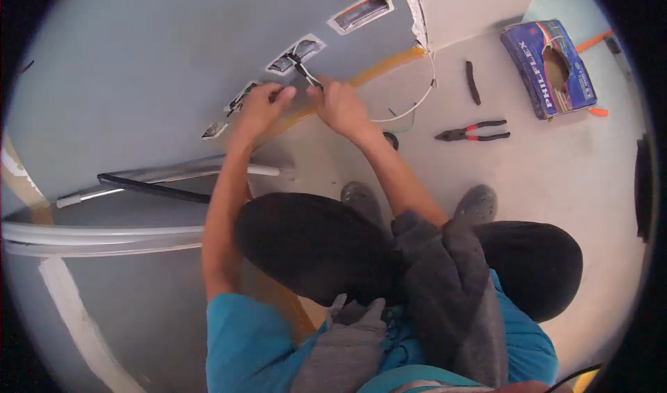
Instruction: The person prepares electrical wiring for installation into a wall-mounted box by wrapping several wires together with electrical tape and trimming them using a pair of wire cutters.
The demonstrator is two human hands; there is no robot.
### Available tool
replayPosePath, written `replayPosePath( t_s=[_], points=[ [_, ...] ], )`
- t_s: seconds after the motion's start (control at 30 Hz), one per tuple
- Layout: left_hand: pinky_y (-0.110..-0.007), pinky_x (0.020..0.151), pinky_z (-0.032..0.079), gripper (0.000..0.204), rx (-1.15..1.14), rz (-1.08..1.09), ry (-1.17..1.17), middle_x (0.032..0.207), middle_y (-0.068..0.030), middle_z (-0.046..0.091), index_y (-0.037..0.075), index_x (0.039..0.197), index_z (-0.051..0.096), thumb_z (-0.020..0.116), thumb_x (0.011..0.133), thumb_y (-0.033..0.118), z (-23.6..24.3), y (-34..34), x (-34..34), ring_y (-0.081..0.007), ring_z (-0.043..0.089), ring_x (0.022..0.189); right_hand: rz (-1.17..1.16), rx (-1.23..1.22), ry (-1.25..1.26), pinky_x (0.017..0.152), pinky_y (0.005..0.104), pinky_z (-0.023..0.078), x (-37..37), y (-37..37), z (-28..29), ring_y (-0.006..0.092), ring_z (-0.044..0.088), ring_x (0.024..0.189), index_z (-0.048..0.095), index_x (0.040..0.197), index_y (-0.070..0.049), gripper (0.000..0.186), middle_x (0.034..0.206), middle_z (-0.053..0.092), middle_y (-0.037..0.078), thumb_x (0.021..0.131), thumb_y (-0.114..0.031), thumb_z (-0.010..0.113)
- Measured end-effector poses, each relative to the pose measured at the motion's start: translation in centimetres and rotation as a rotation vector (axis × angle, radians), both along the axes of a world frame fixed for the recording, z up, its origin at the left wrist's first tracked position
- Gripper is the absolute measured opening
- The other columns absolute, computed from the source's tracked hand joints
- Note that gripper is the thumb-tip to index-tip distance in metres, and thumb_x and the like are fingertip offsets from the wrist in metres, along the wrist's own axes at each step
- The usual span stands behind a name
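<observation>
My right hand (342, 108) is closed round white wires (306, 72) with black wrapping on them, which come out of a recessed wall box (294, 54). A white wire also loops inside that box. My left hand (262, 109) is at the wall just left of it, with fingers curled and thumb bent toward them. What they pinch, if anything, is too small to make out. Behind its fingers lies another wall box (243, 97) with wires showing, partly covered by the hand. A long white wire (417, 104) curves over the floor to the right of my right hand.
Red-and-black pliers (474, 131), a dark strip (472, 82) and a blue cardboard box (549, 70) with a round hole lie on the floor to the right. White pipes (104, 234) and a black bar (153, 188) are at left. Two more wall boxes (361, 13) (215, 130) flank these.
</observation>
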State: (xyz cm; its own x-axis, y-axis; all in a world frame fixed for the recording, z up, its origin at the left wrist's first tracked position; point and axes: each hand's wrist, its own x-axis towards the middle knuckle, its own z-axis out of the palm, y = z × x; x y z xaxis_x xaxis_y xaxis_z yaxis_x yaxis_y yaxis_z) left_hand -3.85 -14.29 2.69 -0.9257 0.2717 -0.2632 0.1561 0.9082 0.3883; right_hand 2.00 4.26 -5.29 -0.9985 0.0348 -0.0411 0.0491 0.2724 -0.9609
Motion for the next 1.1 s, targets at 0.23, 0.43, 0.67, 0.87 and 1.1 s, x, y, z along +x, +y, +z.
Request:
replayPosePath(
  t_s=[0.23,0.43,0.67,0.87,1.1],
  points=[
    [-0.028,0.075,0.053,0.03,0.738,0.405,-0.202,0.096,-0.0042,0.072,0.002,0.107,0.072,0.071,0.097,0.031,-2.5,5.2,-0.2,-0.0128,0.065,0.081,-0.232,-0.272,-0.034,0.077,0.0537,0.052,-0.3,-2.0,0.3,0.0457,0.069,0.087,0.071,0.095,0.002,0.03,0.088,0.069,0.029,0.097,-0.025,0.06],
    [-0.029,0.07,0.051,0.018,1.177,0.694,-0.154,0.086,-0.0052,0.071,0.002,0.097,0.072,0.077,0.092,0.019,-5.5,7.0,-0.8,-0.0136,0.063,0.074,-0.343,-0.586,-0.079,0.061,0.0299,0.042,-2.0,-3.9,-1.9,0.0094,0.048,0.07,0.072,0.101,0.002,0.031,0.076,0.061,0.002,0.103,-0.024,0.057],
    [-0.03,0.061,0.049,0.02,1.316,0.806,-0.067,0.079,-0.0055,0.068,0.0,0.086,0.07,0.078,0.092,0.018,-5.5,9.7,-1.4,-0.0149,0.061,0.067,-0.457,-0.718,-0.127,0.052,0.0256,0.035,-3.9,-3.1,-0.6,0.0071,0.045,0.062,0.07,0.096,0.003,0.029,0.074,0.056,-0.001,0.102,-0.024,0.059],
    [-0.03,0.059,0.049,0.022,1.332,0.802,-0.014,0.076,-0.0054,0.067,-0.001,0.085,0.07,0.078,0.091,0.018,-5.0,10.3,-2.0,-0.0154,0.059,0.062,-0.504,-0.8,-0.151,0.047,0.0249,0.033,-5.0,-2.5,0.4,0.0063,0.043,0.056,0.069,0.093,0.001,0.027,0.073,0.057,-0.001,0.102,-0.023,0.059],
    [-0.036,0.071,0.051,0.035,0.349,0.446,0.333,0.086,-0.0085,0.069,0.002,0.097,0.069,0.086,0.084,0.03,-3.4,5.7,2.4,-0.0224,0.064,0.078,-0.52,-1.018,-0.231,0.047,0.024,0.03,-5.4,-2.9,-0.7,0.0044,0.041,0.054,0.069,0.092,-0.002,0.026,0.07,0.056,-0.004,0.103,-0.024,0.06]
  ],
)
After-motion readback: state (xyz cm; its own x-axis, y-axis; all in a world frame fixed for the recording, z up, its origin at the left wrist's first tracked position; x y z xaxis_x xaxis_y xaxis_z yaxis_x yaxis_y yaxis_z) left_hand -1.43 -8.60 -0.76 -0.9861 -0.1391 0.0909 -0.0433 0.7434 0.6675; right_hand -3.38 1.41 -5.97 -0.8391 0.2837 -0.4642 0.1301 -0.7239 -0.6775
